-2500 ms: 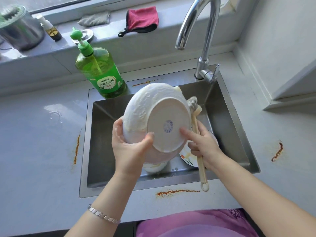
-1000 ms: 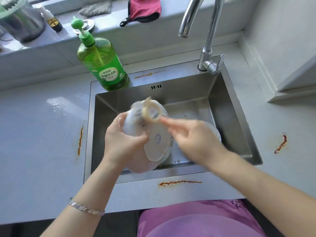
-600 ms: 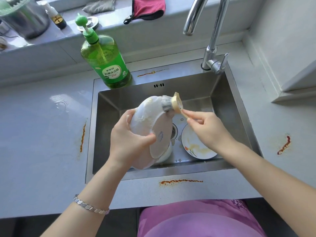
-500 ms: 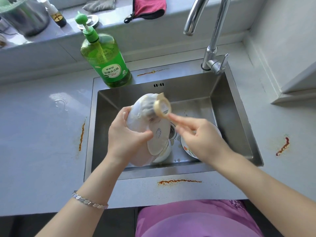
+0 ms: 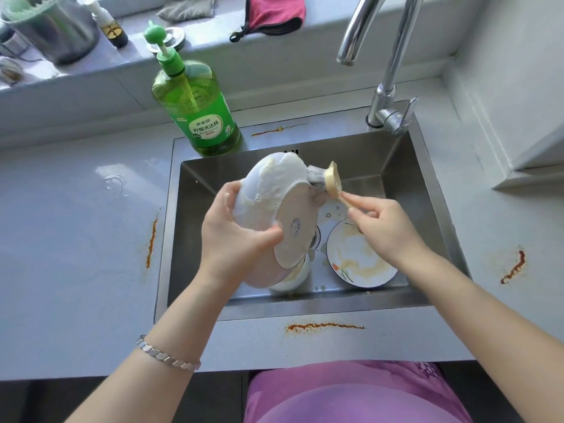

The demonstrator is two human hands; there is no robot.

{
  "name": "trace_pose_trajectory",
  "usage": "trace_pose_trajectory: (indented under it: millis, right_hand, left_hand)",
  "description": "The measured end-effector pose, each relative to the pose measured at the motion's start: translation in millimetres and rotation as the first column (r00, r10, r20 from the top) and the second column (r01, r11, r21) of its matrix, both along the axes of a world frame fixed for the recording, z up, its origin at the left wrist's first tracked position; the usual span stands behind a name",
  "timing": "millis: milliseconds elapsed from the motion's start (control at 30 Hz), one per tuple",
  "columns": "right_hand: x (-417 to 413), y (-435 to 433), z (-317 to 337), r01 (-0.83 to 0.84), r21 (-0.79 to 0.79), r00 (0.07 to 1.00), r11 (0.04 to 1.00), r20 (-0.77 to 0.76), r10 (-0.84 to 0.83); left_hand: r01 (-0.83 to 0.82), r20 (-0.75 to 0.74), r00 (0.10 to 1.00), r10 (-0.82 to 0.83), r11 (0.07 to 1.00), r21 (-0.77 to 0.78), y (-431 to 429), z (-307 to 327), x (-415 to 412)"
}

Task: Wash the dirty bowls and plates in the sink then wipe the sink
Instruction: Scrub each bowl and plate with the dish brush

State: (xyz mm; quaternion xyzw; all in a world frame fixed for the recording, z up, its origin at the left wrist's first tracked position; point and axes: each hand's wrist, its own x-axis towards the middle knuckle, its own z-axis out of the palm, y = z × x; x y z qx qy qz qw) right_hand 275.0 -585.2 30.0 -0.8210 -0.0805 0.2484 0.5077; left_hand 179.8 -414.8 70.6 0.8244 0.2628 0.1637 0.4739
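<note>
My left hand (image 5: 235,236) grips a soapy white bowl (image 5: 274,206) by its rim, tilted on its side above the steel sink (image 5: 427,190) with its underside towards me. My right hand (image 5: 381,224) holds the wooden handle of a dish brush (image 5: 328,183), whose bristles press against the bowl's upper right edge. On the sink floor lies a dirty white plate (image 5: 357,257) with yellowish smears. Another white dish (image 5: 290,279) sits under the held bowl, mostly hidden.
A green dish soap bottle (image 5: 198,108) stands at the sink's back left corner. The chrome tap (image 5: 387,71) rises at the back right. A red cloth (image 5: 274,13), a grey cloth (image 5: 186,9) and a metal pot (image 5: 52,29) lie on the windowsill. Orange-red streaks (image 5: 325,326) mark the counter.
The bowl has been turned from facing me flat to tilted on its side. The brush has swept back and forth over its upper edge and now sits at the right of the rim.
</note>
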Motion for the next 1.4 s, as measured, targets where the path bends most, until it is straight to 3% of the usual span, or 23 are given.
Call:
trace_pose_trajectory:
  millis: [133,333,433,533,667,800,967,1167,1333,1400]
  right_hand:
    - [-19,2,13,-0.038,0.125,0.999,0.991,0.015,0.037]
    - [-5,-2,-6,0.018,0.047,0.989,0.999,-0.146,-0.011]
    - [-4,8,7,-0.008,0.121,0.997,0.993,-0.075,0.017]
    - [2,5,4,0.001,0.091,0.998,0.996,-0.068,0.005]
    - [-3,0,-4,0.009,-0.007,0.974,1.000,-0.226,-0.010]
    - [13,8,11,0.076,0.094,0.978,0.993,-0.198,-0.056]
    - [-8,0,-11,0.071,0.039,0.962,0.997,-0.266,-0.058]
    - [-66,7,-8,-0.115,0.156,0.990,0.981,-0.057,0.126]
    - [-46,10,-18,-0.016,0.117,0.995,0.993,-0.091,0.027]
    - [-58,9,-14,-0.091,0.119,0.995,0.989,-0.024,0.094]
  left_hand:
    - [-0.032,0.014,0.999,0.032,0.999,-0.040,3,-2,0]
    - [-0.064,-0.010,0.998,0.063,0.994,-0.091,5,-5,-3]
    - [-0.104,-0.007,0.995,0.104,0.986,-0.128,5,-4,-3]
    - [-0.167,-0.006,0.986,0.169,0.971,-0.171,8,-4,-2]
    - [-0.161,-0.014,0.987,0.160,0.974,-0.158,12,-5,-3]
    - [-0.129,-0.039,0.991,0.124,0.977,-0.168,14,-2,-1]
    - [-0.338,0.089,0.912,0.400,0.857,-0.388,21,-1,14]
    - [-0.442,0.119,0.826,0.550,0.765,-0.468,27,-8,27]
    - [-0.462,0.081,0.824,0.561,0.747,-0.478,24,-9,24]
    - [-0.473,0.078,0.815,0.574,0.738,-0.482,20,-8,24]
